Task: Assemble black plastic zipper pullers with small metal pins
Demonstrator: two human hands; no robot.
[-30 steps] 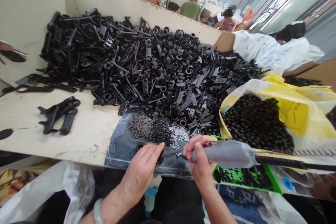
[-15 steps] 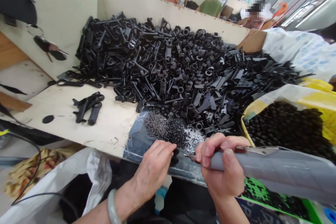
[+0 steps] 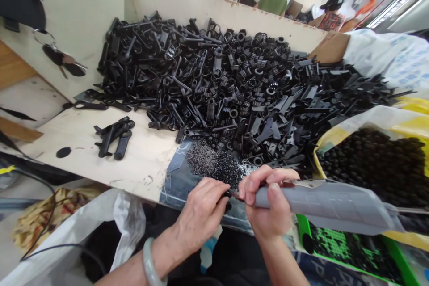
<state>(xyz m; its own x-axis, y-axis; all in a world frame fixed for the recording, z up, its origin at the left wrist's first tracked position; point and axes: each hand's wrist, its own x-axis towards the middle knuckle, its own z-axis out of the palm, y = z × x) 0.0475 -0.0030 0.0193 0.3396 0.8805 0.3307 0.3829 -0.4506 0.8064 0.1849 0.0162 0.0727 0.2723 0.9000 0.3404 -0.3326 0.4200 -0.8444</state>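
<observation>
My right hand [image 3: 270, 201] is wrapped round a grey power screwdriver [image 3: 321, 205], which lies level with its tip pointing left. My left hand [image 3: 206, 203], a pale bangle on its wrist, pinches a small black plastic part [image 3: 226, 203] that its fingers mostly cover. The screwdriver's tip meets this part at the left fingertips. Just beyond the hands, on a denim cloth [image 3: 176, 183], lie small brown-grey pieces [image 3: 203, 158], small black pieces [image 3: 228, 170] and silvery screws or pins [image 3: 247, 168], partly hidden by my right hand.
A big heap of black plastic parts [image 3: 201, 71] fills the back of the bench. Several black handle-like pieces [image 3: 114, 138] lie at left. On the right are a yellow-white bag [image 3: 321, 161] of black knobs and a green tray [image 3: 303, 228]. Other people sit beyond the back board.
My right hand and the screwdriver have moved left, bringing the tip up to the part in my left hand. The left hand stays nearly in place; the view has shifted slightly.
</observation>
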